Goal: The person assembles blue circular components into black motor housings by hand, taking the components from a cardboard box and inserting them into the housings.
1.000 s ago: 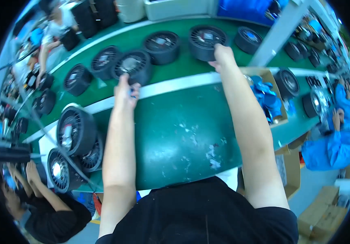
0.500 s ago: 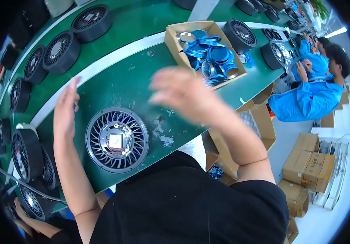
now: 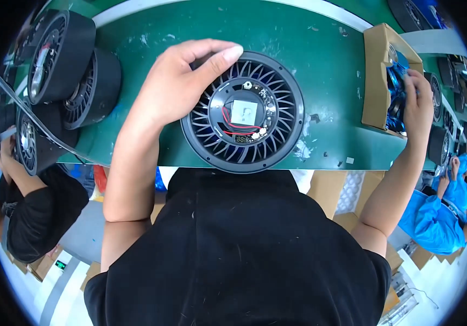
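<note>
A round black housing [image 3: 293, 127] with curved fins lies on the green bench in front of me. At its centre are a circuit board [image 3: 269, 111], a pale square [image 3: 244, 112] and red wires [image 3: 239, 132]. My left hand [image 3: 182, 81] is closed on the housing's upper left rim, its thumb and forefinger together near the top edge; the other fingertips are hidden. Over on the right, my right hand [image 3: 419, 103] reaches into a cardboard box [image 3: 373, 81], fingers bent around one of the shiny blue round caps [image 3: 395, 81] heaped there. The cap is mostly hidden.
Thick black wheel-shaped units [image 3: 100, 89] are stacked at the left, with a cable [image 3: 38, 122] running in front. More units [image 3: 436, 144] stand beyond the box. A person in black [image 3: 43, 217] works at left; people in blue [image 3: 434, 223] sit at right.
The view has swung, so the housing now sits near the middle. My left hand has come onto its rim, and my right hand has moved from above the bench into the box.
</note>
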`<state>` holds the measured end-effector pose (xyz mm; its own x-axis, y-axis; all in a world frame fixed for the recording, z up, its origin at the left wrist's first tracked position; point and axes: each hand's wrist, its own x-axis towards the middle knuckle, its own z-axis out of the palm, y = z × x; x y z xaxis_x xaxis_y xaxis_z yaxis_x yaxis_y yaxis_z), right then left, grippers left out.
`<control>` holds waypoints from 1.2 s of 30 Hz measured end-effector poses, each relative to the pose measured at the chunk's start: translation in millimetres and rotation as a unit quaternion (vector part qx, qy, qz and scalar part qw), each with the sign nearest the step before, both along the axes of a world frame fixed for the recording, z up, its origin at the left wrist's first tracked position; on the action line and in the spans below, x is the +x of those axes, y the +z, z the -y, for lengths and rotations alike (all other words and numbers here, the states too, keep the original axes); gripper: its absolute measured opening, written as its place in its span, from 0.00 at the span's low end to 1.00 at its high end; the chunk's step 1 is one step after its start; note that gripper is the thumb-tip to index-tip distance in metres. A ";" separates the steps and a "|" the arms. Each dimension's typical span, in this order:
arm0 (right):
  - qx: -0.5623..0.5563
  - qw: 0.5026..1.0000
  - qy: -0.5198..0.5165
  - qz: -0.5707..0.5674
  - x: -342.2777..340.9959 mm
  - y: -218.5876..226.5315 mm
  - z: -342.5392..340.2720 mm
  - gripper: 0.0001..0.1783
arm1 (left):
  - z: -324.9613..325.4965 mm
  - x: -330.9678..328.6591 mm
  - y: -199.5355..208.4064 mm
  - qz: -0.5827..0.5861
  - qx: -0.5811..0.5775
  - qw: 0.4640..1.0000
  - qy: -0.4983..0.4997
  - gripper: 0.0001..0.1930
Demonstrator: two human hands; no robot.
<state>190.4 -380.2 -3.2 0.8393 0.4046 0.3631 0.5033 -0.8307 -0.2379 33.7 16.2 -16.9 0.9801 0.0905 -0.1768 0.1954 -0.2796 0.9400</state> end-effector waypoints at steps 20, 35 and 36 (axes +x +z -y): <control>0.307 0.904 0.268 -0.131 -109.4 27.0 -201.6 0.19 | 3.5 -25.4 30.4 0.078 -0.159 0.984 -0.025 0.07; 0.186 0.925 0.331 -0.008 -114.2 7.4 -186.9 0.26 | -10.9 -26.1 30.3 0.158 0.124 0.971 -0.133 0.11; 0.187 0.925 0.330 -0.008 -112.5 7.2 -184.6 0.26 | -12.4 -26.5 31.0 0.218 0.203 0.946 -0.127 0.13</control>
<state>78.0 -195.6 4.0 0.4601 0.6799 0.5710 0.8659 -0.2013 -0.4579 7.3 28.6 14.0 0.9512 -0.1841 0.2477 -0.3079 -0.6206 0.7212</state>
